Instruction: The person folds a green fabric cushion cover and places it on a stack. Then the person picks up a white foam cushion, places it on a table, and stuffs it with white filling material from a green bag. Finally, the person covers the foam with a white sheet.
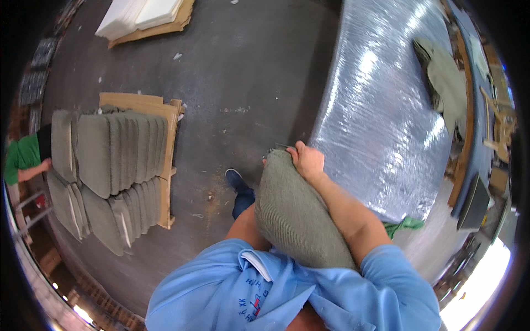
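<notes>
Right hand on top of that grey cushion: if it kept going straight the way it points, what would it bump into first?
The right hand grips the top end of the cushion and points up-picture. Straight on, it would likely meet the edge of the plastic-wrapped table, though depth is unclear; it could pass over bare floor first.

Cushion (298, 215) held against the chest, between both forearms; right hand (307, 160) on its top end, left hand hidden behind it. Wrapped tabletop (381, 121) just right of the cushion, another cushion cover (448, 83) lying on its far right part. Floor (248, 71) ahead and left. Pallet (165, 127) well left on the floor, stacked cushions (110, 165) standing in rows on it. Another person (25, 157) at far left, touching the stack. Second pallet with foam slabs (146, 16) far ahead, top left.
</notes>
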`<action>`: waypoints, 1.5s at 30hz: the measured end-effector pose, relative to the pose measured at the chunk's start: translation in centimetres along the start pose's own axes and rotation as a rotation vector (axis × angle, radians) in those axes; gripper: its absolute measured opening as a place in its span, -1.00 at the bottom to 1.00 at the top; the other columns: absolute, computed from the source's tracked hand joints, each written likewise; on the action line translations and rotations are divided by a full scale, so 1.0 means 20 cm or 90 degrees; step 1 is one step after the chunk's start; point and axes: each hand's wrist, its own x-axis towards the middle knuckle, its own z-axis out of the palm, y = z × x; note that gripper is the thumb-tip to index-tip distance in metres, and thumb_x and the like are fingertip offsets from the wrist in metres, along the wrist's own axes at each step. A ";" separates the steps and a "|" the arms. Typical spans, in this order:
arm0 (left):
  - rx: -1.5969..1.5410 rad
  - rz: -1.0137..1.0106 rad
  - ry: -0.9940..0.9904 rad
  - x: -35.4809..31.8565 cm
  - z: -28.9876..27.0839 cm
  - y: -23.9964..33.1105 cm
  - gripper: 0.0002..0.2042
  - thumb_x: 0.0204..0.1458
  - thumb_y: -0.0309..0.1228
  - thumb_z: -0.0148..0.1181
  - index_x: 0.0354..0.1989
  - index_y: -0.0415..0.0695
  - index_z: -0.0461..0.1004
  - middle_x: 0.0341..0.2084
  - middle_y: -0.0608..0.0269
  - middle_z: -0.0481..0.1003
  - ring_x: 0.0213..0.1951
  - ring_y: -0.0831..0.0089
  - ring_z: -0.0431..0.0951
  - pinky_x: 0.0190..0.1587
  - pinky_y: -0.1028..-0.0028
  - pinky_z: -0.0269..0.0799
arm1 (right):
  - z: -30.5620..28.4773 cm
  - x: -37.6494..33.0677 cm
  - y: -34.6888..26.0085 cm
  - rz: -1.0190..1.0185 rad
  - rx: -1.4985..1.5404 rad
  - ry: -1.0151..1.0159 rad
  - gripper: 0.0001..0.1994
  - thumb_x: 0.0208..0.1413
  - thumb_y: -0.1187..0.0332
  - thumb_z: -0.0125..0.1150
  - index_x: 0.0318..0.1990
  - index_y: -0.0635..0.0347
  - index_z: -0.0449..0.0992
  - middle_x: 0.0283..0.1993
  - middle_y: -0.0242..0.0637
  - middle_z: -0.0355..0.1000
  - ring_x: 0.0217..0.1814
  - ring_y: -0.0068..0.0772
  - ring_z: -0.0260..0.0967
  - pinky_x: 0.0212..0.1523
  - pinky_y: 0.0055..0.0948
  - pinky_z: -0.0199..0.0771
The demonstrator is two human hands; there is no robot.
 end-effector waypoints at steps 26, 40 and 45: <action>0.047 -0.049 -0.631 -0.51 -0.96 1.08 -0.57 0.16 -0.29 0.11 0.19 -0.15 0.50 0.04 0.24 0.54 0.06 0.45 0.53 0.09 0.45 0.44 | -0.58 -1.57 0.62 0.797 1.126 -0.392 -0.33 0.34 -0.10 0.10 0.41 0.21 0.30 0.44 0.00 0.27 0.43 -0.06 0.30 0.36 -0.03 0.34; -0.161 -0.091 -0.724 -0.03 -0.62 0.69 -0.44 0.27 -0.36 -0.01 0.47 -0.11 0.17 0.29 0.16 0.40 0.19 0.31 0.49 0.26 0.30 0.40 | 0.23 -1.36 0.97 0.737 0.823 -0.153 -0.39 0.36 -0.09 0.07 0.25 0.32 0.49 0.21 0.02 0.49 0.25 -0.06 0.45 0.24 -0.08 0.41; -0.197 -0.076 -0.715 -0.05 -0.72 0.63 -0.70 0.25 -0.36 0.02 0.06 -0.21 0.51 -0.13 0.18 0.62 -0.17 0.33 0.64 -0.06 0.31 0.56 | 0.03 -1.55 0.75 0.642 1.256 -0.151 -0.35 0.30 -0.10 0.15 0.32 0.27 0.41 0.32 0.00 0.41 0.29 -0.04 0.41 0.29 -0.07 0.35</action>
